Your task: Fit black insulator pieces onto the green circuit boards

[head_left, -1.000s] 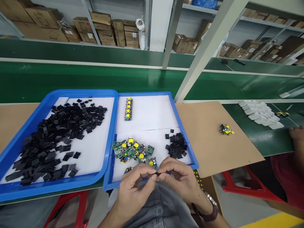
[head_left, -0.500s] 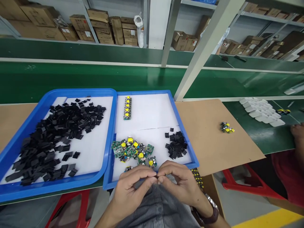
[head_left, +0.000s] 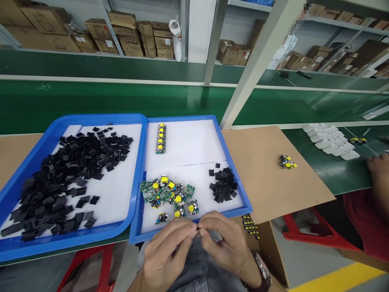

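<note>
My left hand (head_left: 170, 251) and my right hand (head_left: 223, 243) meet at the fingertips, just in front of the near rim of the right blue tray (head_left: 141, 233). Both are closed in a pinch around something small and dark, mostly hidden by the fingers. Beyond them lies a loose heap of small green circuit boards (head_left: 164, 194) with yellow-topped parts. A single board (head_left: 193, 207) is closest to my right hand, and another lies on its side near my left. To the right sits a small pile of black flat pieces (head_left: 224, 186). A row of boards (head_left: 161, 138) stands at the back.
The left blue tray (head_left: 140, 162) holds a large heap of black pieces (head_left: 67, 174). Several boards (head_left: 287, 162) lie on the brown cardboard (head_left: 258, 174). White small trays (head_left: 330, 140) and a co-worker's arm (head_left: 379, 174) are farther right. A slanted post (head_left: 258, 65) rises behind.
Both hands have come slightly down and toward me, still pinched together, uncovering more of the boards near the tray's front edge. The view has shifted a little.
</note>
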`<move>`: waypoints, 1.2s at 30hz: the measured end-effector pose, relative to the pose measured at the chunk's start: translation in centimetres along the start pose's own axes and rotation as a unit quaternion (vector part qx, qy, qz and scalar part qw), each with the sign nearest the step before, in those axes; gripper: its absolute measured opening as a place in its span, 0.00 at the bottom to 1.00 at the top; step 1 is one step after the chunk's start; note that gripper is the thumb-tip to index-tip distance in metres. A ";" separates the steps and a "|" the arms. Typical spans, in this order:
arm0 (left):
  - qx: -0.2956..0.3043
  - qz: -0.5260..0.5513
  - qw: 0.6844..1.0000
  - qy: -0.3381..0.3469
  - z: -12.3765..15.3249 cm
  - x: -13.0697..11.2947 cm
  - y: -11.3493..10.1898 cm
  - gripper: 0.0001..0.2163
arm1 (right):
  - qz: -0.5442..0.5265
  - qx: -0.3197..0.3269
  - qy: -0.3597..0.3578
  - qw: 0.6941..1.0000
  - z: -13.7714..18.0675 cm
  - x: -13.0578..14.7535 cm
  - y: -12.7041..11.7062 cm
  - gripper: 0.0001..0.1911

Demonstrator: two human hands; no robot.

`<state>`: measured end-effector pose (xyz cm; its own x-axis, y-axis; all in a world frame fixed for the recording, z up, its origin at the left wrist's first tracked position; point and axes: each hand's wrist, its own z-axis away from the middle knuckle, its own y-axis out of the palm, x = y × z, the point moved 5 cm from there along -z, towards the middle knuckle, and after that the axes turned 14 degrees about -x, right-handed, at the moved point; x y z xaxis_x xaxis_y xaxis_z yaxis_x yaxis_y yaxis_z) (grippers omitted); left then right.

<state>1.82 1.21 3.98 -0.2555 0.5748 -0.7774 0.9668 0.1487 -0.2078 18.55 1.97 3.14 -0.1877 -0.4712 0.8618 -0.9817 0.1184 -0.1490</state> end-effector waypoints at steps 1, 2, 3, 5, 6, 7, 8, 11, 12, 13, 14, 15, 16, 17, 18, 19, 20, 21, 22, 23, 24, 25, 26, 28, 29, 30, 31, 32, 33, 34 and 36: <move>0.001 0.002 1.000 0.001 -0.1 -0.1 0.0 0.20 | -0.012 0.000 0.009 1.000 -0.2 -0.1 -0.1 0.11; 0.007 0.006 1.000 0.000 -0.2 -0.2 0.0 0.19 | -0.023 0.007 0.016 1.000 -0.5 -0.1 -0.1 0.11; 0.018 0.011 1.000 -0.003 -0.3 -0.2 -0.1 0.19 | -0.030 0.020 0.019 0.999 -0.8 -0.1 -0.3 0.11; 0.048 0.022 0.999 -0.012 -0.6 0.0 -0.1 0.17 | -0.029 0.058 0.009 0.998 -1.3 0.2 -0.5 0.11; 0.064 0.029 0.997 -0.018 -0.6 0.2 -0.2 0.16 | -0.028 0.078 0.000 0.997 -1.5 0.3 -0.7 0.11; 0.079 0.036 0.996 -0.023 -0.6 0.3 -0.1 0.16 | -0.027 0.095 -0.007 0.995 -1.5 0.5 -0.8 0.12; 0.088 0.043 0.995 -0.028 -0.6 0.5 -0.1 0.16 | -0.026 0.108 -0.011 0.994 -1.5 0.6 -0.8 0.12; 0.084 0.040 0.995 -0.040 -0.3 0.7 0.0 0.15 | -0.015 0.104 -0.012 0.994 -0.9 0.6 -0.7 0.13; 0.072 0.030 0.996 -0.039 -0.2 0.7 0.1 0.16 | -0.009 0.090 -0.014 0.996 -0.6 0.5 -0.5 0.14; 0.058 0.020 0.998 -0.034 0.0 0.7 0.1 0.16 | -0.003 0.070 -0.017 0.997 -0.3 0.4 -0.3 0.14; 0.042 0.011 0.999 -0.027 0.1 0.6 0.2 0.17 | 0.001 0.047 -0.023 0.999 0.0 0.3 -0.1 0.15; 0.026 0.005 0.999 -0.021 0.2 0.4 0.3 0.17 | 0.005 0.023 -0.026 0.999 0.2 0.2 0.1 0.15; 0.010 -0.001 1.000 -0.020 0.3 0.4 0.3 0.17 | 0.006 0.000 -0.026 1.000 0.4 0.0 0.2 0.15; -0.002 -0.006 1.000 -0.026 0.3 0.3 0.4 0.17 | 0.005 -0.020 -0.020 1.000 0.5 -0.2 0.3 0.14; -0.012 -0.013 0.999 -0.039 0.3 0.4 0.4 0.16 | 0.002 -0.036 -0.008 0.999 0.6 -0.4 0.4 0.14; -0.019 -0.022 0.998 -0.058 0.3 0.5 0.3 0.14 | -0.004 -0.044 0.012 0.999 0.6 -0.7 0.4 0.13; -0.022 -0.029 0.996 -0.078 0.2 0.6 0.3 0.13 | -0.011 -0.048 0.033 0.998 0.5 -0.9 0.4 0.12; -0.022 -0.034 0.995 -0.095 0.2 0.7 0.3 0.12 | -0.018 -0.048 0.052 0.997 0.4 -1.2 0.4 0.11; -0.021 -0.039 0.993 -0.108 0.2 0.8 0.2 0.12 | -0.023 -0.045 0.066 0.997 0.3 -1.3 0.4 0.10; -0.022 -0.042 0.992 -0.115 0.1 0.8 0.2 0.12 | -0.025 -0.042 0.075 0.996 0.2 -1.4 0.3 0.09; -0.025 -0.045 0.992 -0.117 0.1 0.7 0.2 0.13 | -0.024 -0.042 0.076 0.996 0.1 -1.3 0.3 0.09; -0.029 -0.047 0.992 -0.117 0.0 0.6 0.2 0.13 | -0.020 -0.044 0.072 0.996 0.1 -1.3 0.2 0.09; -0.035 -0.047 0.992 -0.113 0.0 0.5 0.2 0.14 | -0.012 -0.045 0.066 0.997 0.1 -1.1 0.2 0.09; -0.046 -0.044 0.993 -0.103 0.1 0.2 0.3 0.14 | 0.004 -0.048 0.051 0.998 0.2 -0.9 0.4 0.10; -0.049 -0.041 0.993 -0.097 0.1 0.1 0.4 0.15 | 0.014 -0.050 0.042 0.998 0.4 -0.8 0.5 0.11; -0.053 -0.039 0.993 -0.093 0.2 0.0 0.5 0.15 | 0.024 -0.054 0.029 0.998 0.5 -0.6 0.6 0.11; -0.056 -0.037 0.994 -0.089 0.3 -0.1 0.6 0.15 | 0.038 -0.059 0.012 0.997 0.7 -0.5 0.7 0.12; -0.060 -0.033 0.994 -0.086 0.4 -0.2 0.7 0.15 | 0.053 -0.063 -0.007 0.997 0.9 -0.3 0.8 0.13; -0.064 -0.030 0.994 -0.086 0.4 -0.2 0.7 0.15 | 0.068 -0.069 -0.024 0.995 1.0 -0.2 0.9 0.15; -0.068 -0.029 0.993 -0.089 0.5 -0.1 0.8 0.14 | 0.078 -0.071 -0.035 0.994 1.2 -0.2 0.9 0.16; -0.080 -0.038 0.990 -0.106 0.5 0.1 0.6 0.13 | 0.076 -0.073 -0.040 0.994 1.4 -0.3 0.9 0.18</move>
<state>2.42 0.93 3.49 -0.3063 0.3782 -0.8736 0.9285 0.3212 -0.1865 17.64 0.99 2.09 -0.3410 -0.5055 0.7926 -0.9279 0.3161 -0.1976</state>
